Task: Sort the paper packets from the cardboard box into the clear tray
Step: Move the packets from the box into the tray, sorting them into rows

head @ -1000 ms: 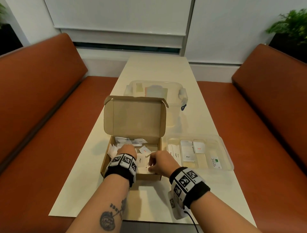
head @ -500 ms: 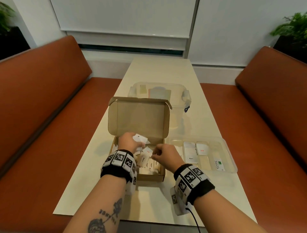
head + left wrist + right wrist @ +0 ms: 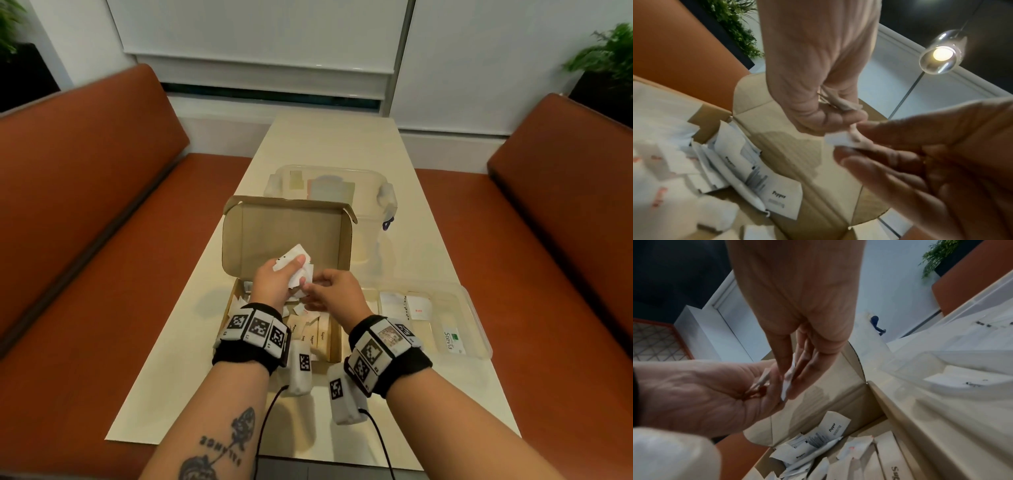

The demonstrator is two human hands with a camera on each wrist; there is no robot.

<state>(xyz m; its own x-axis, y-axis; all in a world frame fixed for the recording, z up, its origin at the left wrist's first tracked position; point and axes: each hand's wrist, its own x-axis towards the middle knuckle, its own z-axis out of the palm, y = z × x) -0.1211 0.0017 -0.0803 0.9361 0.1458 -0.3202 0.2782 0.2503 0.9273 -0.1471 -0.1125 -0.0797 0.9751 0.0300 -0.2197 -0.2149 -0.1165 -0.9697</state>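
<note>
So both hands sit right above the open cardboard box (image 3: 287, 240); the left hand (image 3: 275, 281) is clenched around a small bunch of white paper packets (image 3: 297, 263) (can't count them), and the right hand (image 3: 334, 291) pinches the edge of one packet from that bunch between thumb and fingers; more packets lie loose inside the box, some reading "Pepper"; the clear tray (image 3: 474, 329) sits just right of the box, touching it, with a few packets already inside.
</note>
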